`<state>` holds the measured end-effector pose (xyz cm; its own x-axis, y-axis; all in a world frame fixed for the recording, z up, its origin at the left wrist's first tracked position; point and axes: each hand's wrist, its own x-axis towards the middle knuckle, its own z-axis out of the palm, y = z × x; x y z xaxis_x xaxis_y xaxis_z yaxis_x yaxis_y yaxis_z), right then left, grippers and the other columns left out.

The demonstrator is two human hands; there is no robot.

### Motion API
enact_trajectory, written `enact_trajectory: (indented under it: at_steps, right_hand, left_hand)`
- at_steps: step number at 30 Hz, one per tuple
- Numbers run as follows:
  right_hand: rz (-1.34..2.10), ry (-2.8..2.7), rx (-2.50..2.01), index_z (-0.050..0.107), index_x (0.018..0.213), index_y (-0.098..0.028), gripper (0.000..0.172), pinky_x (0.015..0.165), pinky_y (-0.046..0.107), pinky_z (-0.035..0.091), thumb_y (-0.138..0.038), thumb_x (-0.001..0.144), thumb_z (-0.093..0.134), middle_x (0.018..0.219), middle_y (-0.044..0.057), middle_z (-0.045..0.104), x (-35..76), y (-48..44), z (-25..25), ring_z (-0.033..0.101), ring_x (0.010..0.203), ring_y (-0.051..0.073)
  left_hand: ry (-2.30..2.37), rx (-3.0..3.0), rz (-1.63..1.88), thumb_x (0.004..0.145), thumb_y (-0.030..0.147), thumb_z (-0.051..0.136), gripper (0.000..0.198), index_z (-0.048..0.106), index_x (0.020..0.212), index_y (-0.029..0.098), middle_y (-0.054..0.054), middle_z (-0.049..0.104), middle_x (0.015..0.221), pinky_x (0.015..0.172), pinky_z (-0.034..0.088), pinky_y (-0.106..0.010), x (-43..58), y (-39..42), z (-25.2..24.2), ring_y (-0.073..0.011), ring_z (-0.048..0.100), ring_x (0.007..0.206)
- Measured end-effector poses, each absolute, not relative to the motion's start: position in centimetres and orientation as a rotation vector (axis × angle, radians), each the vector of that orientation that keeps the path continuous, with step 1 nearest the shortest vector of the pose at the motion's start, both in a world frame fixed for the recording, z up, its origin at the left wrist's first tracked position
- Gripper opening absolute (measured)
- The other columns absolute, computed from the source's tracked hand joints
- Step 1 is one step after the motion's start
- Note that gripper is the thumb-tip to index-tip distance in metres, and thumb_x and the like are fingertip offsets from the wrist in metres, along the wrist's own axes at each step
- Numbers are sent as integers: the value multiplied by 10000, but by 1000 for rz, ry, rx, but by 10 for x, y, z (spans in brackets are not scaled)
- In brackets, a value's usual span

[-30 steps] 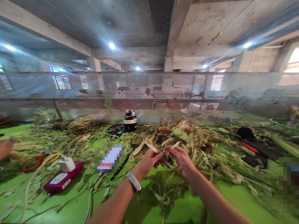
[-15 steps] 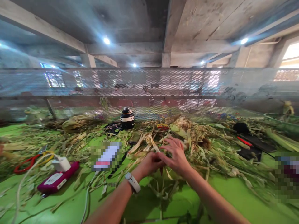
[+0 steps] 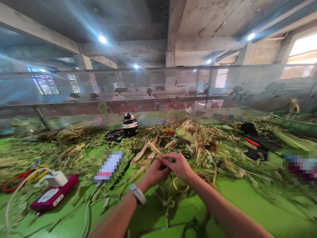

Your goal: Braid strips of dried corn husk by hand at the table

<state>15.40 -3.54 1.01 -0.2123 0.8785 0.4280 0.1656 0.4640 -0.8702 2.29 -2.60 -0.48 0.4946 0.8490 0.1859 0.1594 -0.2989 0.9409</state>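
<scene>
My left hand (image 3: 154,171), with a white watch (image 3: 137,193) on its wrist, is closed around dry corn husk strips (image 3: 151,148) at the middle of the green table (image 3: 247,205). My right hand (image 3: 179,166) meets it from the right, its fingers pinched on the same pale strips. Both hands touch each other just in front of a big heap of husks and stalks (image 3: 198,142). More husk leaves hang and lie beneath the hands.
A pink power bank (image 3: 53,196) with a white charger and cable lies at the left beside red and yellow scissors (image 3: 23,177). A black and white camera (image 3: 129,124) stands by the perforated metal screen (image 3: 158,92). Black tools with a red handle (image 3: 257,145) lie at the right.
My right hand has come down from over the husk heap and closed onto the strips beside my left hand. The view has drifted rightward.
</scene>
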Motion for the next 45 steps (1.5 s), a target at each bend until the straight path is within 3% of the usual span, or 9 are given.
enact_trajectory:
  at_steps: [6, 10, 16, 20, 25, 28, 32, 39, 45]
  right_hand:
    - [1093, -1231, -922, 656, 635, -139, 399, 459, 210, 352, -537, 661, 653, 512, -26, 513, 158, -32, 9, 434, 471, 84]
    - [1134, -1139, -940, 642, 662, -138, 444, 396, 198, 295, -577, 607, 672, 490, -46, 453, 159, -33, 11, 354, 417, 61]
    - [940, -1155, -948, 642, 638, -132, 420, 430, 200, 293, -552, 644, 651, 510, -26, 482, 158, -30, 11, 386, 466, 72]
    - [805, -1277, -1004, 637, 667, -141, 367, 489, 228, 368, -501, 720, 591, 568, -1, 545, 165, -25, 11, 464, 520, 110]
    - [91, -1475, -1061, 643, 853, -174, 194, 802, 308, 417, -341, 785, 573, 863, 64, 650, 179, -36, 29, 553, 860, 190]
    - [-47, -1639, -1065, 610, 702, -168, 230, 715, 263, 401, -304, 845, 491, 707, 46, 618, 175, -51, 35, 527, 722, 154]
    - [291, -1958, -1269, 523, 526, -162, 322, 509, 217, 296, -312, 809, 494, 528, -3, 515, 157, -54, 20, 411, 506, 92]
    - [878, -1758, -1128, 498, 558, -176, 295, 495, 224, 336, -385, 766, 478, 542, 4, 538, 146, -32, -13, 452, 496, 111]
    - [1236, -1672, -938, 496, 560, -169, 449, 460, 213, 317, -596, 671, 581, 489, -39, 456, 146, -35, -7, 379, 447, 77]
  left_hand:
    - [858, 1683, 947, 706, 518, 586, 400, 590, 577, 139, 53, 405, 451, 435, 232, -205, 23, -25, 0, -67, 330, 438]
    - [850, 1600, 910, 685, 442, 621, 325, 635, 564, 141, 46, 431, 418, 433, 250, -208, 24, -30, 5, -70, 350, 414]
    - [802, 1488, 868, 674, 374, 636, 249, 694, 605, 142, -2, 568, 472, 470, 308, -222, 25, -37, 12, -91, 431, 446]
    - [778, 1376, 854, 671, 422, 659, 280, 692, 651, 145, -7, 597, 513, 474, 292, -224, 25, -35, 5, -90, 439, 459]
    - [762, 1120, 989, 660, 413, 693, 285, 672, 778, 154, -20, 660, 616, 520, 323, -210, 24, -30, -1, -109, 549, 555]
    - [674, 992, 1130, 636, 371, 726, 271, 651, 786, 158, -34, 688, 698, 639, 408, -232, 24, -28, 3, -143, 615, 683]
    - [616, 906, 1274, 622, 342, 736, 254, 657, 794, 174, -51, 705, 764, 710, 453, -275, 28, -29, 6, -175, 627, 741]
    - [748, 1050, 1290, 664, 405, 695, 294, 704, 782, 136, -86, 713, 800, 704, 471, -290, 32, -32, 3, -188, 627, 743]
    - [821, 995, 1334, 586, 444, 739, 357, 704, 752, 129, -78, 709, 745, 706, 475, -298, 33, -35, 8, -198, 625, 732]
